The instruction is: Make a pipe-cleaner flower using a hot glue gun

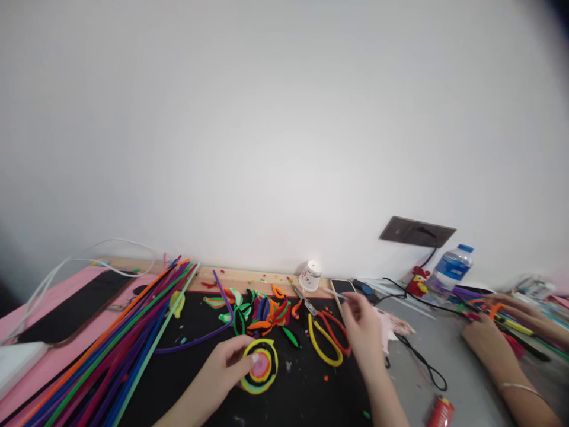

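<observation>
Yellow, orange and pink fuzzy wire wound flat makes the coil, which lies on the black mat near the tabletop's front edge. It is round, so it has no long axis, and its face is up. The left hand pinches its left rim, thumb pressed on the pink centre. The right hand reaches toward the back edge at a phone; its fingers are blurred, so I cannot tell whether they grip anything. Between the hands lie a yellow loop and scissors, with bent scraps behind the coil. Long straight stems fan along the mat's left edge (pointing from the back edge to the front left corner). Bare mat stays open in front of the coil. At the right edge another person's hands work, partly cut off.
</observation>
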### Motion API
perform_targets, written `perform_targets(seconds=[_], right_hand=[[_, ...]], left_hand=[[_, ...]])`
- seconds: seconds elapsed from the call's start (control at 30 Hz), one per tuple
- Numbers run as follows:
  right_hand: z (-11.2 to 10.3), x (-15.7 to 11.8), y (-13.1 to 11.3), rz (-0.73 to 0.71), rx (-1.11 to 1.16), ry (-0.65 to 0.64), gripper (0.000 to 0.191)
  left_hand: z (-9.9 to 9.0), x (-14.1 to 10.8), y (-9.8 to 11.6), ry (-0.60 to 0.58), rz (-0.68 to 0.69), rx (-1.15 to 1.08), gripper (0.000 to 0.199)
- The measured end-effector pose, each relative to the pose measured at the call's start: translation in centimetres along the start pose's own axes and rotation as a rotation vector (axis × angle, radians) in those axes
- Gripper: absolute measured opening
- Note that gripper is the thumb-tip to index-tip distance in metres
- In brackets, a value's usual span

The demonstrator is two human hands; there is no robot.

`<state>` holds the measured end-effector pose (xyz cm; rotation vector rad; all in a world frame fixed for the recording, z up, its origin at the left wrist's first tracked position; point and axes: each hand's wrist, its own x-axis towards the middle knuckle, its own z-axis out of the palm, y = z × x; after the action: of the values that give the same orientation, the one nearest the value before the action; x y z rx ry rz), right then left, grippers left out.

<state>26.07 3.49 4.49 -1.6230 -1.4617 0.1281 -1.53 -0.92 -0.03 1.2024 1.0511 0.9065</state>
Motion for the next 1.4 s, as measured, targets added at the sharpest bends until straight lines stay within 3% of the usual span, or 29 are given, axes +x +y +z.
perform_targets(seconds=[0.03, 0.1, 0.23, 0.33, 0.43, 0.53, 0.7, 0.87, 1.1, 1.4], right_hand=[[1.1, -0.2, -1.0, -0.050, 0.048, -0.154, 0.021], [3.3, -0.6, -2.6, -0.138, 0.094, -0.341, 0.017], [7.0, -1.2, -4.3, -0.140, 0.066, -0.380, 0.008], [8.3, -1.2, -4.4, -0.109, 0.094, -0.374, 0.006], [8.2, -1.2, -4.1, -0.082, 0.158, -0.317, 0.007], [7.5, -1.3, -3.9, 0.012, 0.379, -0.288, 0.007], [7.0, -1.9, -4.4, 0.142, 0.643, -0.463, 0.008], [6.9, -2.6, -5.3, 0.025, 0.669, -0.547, 0.015], [6.4, -2.7, -5.9, 0.104, 0.741, -0.616, 0.012], [7.3, -3.3, -5.5, 0.150, 0.757, -0.699, 0.007]], left_hand=[[0.1, -0.1, 0.0, -0.030, 0.016, 0.009, 0.026], [0.3, -0.4, 0.2, -0.077, 0.030, 0.017, 0.023], [0.5, -0.8, 0.4, -0.101, -0.039, 0.023, 0.026], [0.6, -0.7, 0.3, -0.104, -0.114, -0.014, 0.031], [0.6, -0.4, 0.2, -0.081, -0.159, -0.035, 0.032], [0.8, -0.1, 0.1, -0.001, -0.162, -0.059, 0.035], [0.9, -0.1, 0.1, 0.093, -0.189, -0.075, 0.037], [0.3, 0.1, 0.2, 0.092, -0.171, -0.068, 0.036], [0.3, 0.5, -0.6, 0.086, -0.166, -0.050, 0.041], [0.4, 0.5, -0.9, 0.057, -0.164, -0.044, 0.039]])
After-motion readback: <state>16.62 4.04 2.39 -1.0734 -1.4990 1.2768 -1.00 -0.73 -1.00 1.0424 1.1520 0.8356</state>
